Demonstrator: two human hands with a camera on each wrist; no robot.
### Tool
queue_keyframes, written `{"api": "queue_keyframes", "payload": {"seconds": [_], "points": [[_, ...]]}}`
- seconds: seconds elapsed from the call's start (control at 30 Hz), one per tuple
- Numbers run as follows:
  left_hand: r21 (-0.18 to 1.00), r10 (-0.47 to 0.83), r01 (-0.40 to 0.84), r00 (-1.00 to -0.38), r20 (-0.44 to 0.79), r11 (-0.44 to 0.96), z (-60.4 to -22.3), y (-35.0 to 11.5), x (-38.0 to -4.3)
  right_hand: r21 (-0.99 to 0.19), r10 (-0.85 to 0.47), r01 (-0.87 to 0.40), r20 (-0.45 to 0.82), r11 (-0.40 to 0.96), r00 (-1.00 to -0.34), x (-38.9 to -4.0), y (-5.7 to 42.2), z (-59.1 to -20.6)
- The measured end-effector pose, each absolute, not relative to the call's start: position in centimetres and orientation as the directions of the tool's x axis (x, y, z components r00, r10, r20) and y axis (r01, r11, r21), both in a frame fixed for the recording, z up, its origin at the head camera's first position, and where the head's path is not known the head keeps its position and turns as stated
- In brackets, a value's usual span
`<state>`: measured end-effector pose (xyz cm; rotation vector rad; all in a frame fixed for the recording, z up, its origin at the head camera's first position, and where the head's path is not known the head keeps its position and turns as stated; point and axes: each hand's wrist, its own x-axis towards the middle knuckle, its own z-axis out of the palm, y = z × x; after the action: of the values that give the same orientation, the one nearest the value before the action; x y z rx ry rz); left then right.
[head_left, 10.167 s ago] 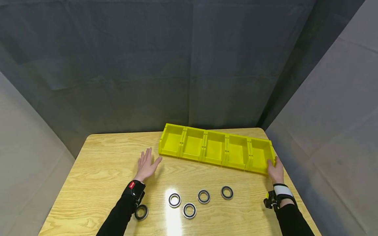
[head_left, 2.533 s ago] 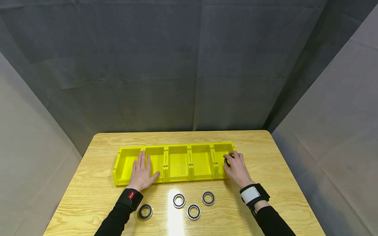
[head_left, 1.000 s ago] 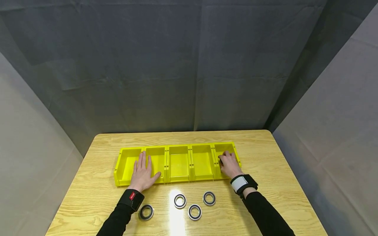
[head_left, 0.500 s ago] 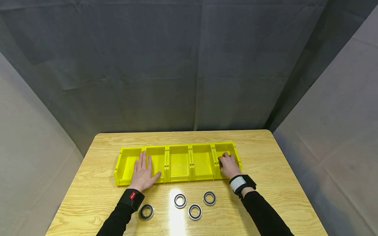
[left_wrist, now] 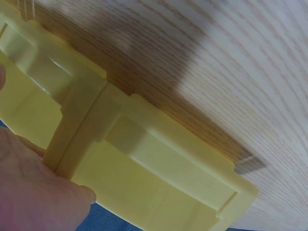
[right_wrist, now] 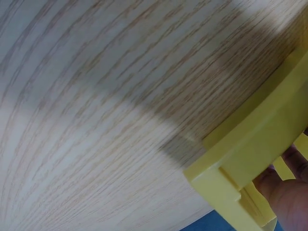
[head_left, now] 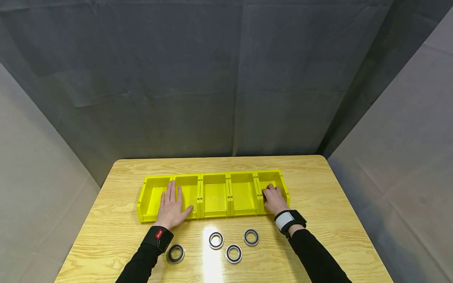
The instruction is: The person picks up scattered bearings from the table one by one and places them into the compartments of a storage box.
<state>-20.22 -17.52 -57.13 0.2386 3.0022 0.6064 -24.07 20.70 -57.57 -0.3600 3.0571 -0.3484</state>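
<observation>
My left hand (head_left: 170, 209) lies with straight, spread fingers over the divider between the two leftmost compartments of a yellow bin row (head_left: 214, 215). In the left wrist view, part of that hand (left_wrist: 43, 187) rests against the divider. My right hand (head_left: 275, 199) reaches down into the rightmost compartment with curled fingers. A dark edge of a ball bearing (head_left: 264, 196) shows at its fingertips; the hand hides the rest. The right wrist view has the fingers (right_wrist: 293, 163) inside that compartment, behind its yellow front wall (right_wrist: 260, 139).
Several more ball bearings lie on the wooden table (head_left: 106, 228) in front of the bins: one at the left (head_left: 170, 254), others near the middle (head_left: 210, 241), (head_left: 227, 254) and right (head_left: 245, 238). A grey curtain (head_left: 177, 98) stands behind the table, pale panels at both sides.
Since the oldest frame, the bin row has moved left and nearer, and straightened. The right hand has carried the rightmost bearing into the right compartment. In the last half second both hands are nearly still.
</observation>
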Motion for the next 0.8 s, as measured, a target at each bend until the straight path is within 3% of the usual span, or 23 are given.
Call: {"api": "queue_keyframes", "payload": {"seconds": [0.5,0.8], "points": [[0.347,0.158,0.132,-0.986,-0.05,0.929,-56.47,-17.32,-20.02,-0.244,-0.19,-0.165,-0.081,0.955,-0.978,-24.57,20.72,-57.88],[0.36,0.157,0.128,-0.986,-0.051,0.924,-56.67,-17.39,-20.0,-0.274,-0.24,-0.228,-0.013,0.934,-0.971,-23.73,21.28,-57.48]]}}
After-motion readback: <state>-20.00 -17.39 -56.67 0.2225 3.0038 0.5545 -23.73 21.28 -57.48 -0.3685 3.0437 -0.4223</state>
